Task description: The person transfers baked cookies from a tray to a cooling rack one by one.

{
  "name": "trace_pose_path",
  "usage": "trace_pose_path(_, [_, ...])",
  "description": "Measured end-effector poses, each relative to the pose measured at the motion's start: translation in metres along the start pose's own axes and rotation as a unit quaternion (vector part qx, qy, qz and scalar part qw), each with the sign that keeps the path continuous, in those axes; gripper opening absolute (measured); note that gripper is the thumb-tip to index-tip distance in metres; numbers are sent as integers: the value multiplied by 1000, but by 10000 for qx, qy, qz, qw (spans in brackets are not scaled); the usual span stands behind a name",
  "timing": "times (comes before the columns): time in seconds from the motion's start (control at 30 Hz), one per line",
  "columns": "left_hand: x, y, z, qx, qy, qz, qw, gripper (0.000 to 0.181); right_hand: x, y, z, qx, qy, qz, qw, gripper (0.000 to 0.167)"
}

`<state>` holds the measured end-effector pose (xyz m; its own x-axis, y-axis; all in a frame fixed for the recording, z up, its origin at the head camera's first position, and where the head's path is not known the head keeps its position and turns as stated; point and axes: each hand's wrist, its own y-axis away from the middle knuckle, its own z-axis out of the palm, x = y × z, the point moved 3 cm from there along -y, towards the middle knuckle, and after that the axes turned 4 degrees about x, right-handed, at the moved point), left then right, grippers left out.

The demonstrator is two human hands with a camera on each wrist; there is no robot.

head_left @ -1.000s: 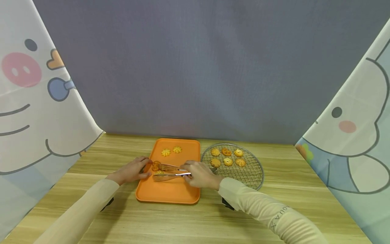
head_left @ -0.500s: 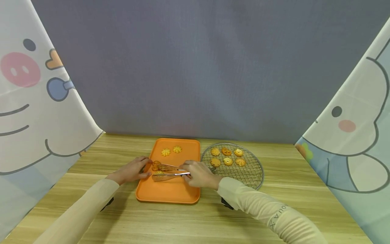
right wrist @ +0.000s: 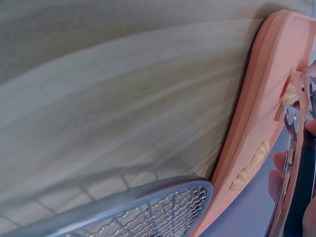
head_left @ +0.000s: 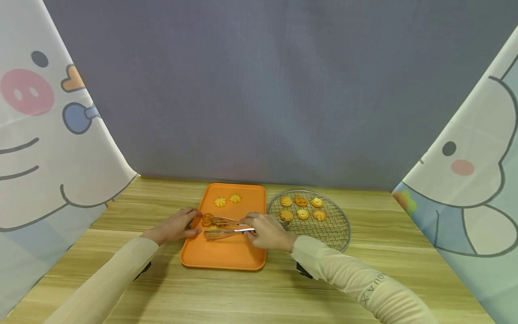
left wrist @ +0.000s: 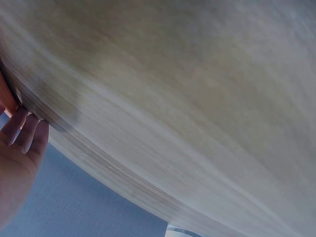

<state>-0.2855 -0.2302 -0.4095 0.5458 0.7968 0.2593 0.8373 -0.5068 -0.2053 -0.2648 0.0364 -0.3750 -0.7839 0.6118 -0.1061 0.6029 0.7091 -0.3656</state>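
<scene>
My right hand [head_left: 267,231] grips metal serving tongs [head_left: 226,232] by the dark handle. The tong ends straddle a yellow cookie [right wrist: 289,94] on the orange tray [head_left: 222,256]; whether they squeeze it I cannot tell. Beside the tong tips lies a brown pretzel-shaped cookie [head_left: 207,220]. My left hand [head_left: 178,226] rests at the tray's left rim, thumb and index apart. In the left wrist view its fingers [left wrist: 37,136] touch the tray's outer side, nearly straight. Two yellow flower-shaped cookies, one left [head_left: 220,202] and one right [head_left: 235,198], lie towards the tray's back.
A round wire rack [head_left: 323,231] stands right of the tray, close to its edge. Two rows of assorted cookies [head_left: 302,214] lie on its back half. Both stand on a wooden table [head_left: 388,252]. A grey curtain [head_left: 259,90] hangs behind, with printed cloths at both sides.
The tongs have shifted very slightly to the right over the last half second, and the yellow cookie between their ends shifts with them. My left hand stays where it was.
</scene>
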Motion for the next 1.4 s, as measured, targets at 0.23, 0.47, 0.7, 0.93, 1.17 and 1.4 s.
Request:
trace_pose_path(0.23, [2,0,-1,34,6,16,10000,43,5,4,-5,84,-75,9,9999,33])
trace_pose_path(0.47, [4,-1,-2,87,-15,46,10000,43,11,11,-10,91,-34,57,9999,33])
trace_pose_path(0.7, [5,0,-5,86,-109,57,9999,43,21,21,-16,94,-40,117,9999,33])
trace_pose_path(0.93, [5,1,-6,121,27,32,9999,43,31,33,-25,220,74,227,9995,33])
trace_pose_path(1.17, [6,1,-6,152,55,68,9998,43,43,47,-34,207,-119,399,9989,33])
trace_pose_path(1.4, [6,0,-6,135,47,48,9999,43,58,61,-39,390,-20,508,9979,36])
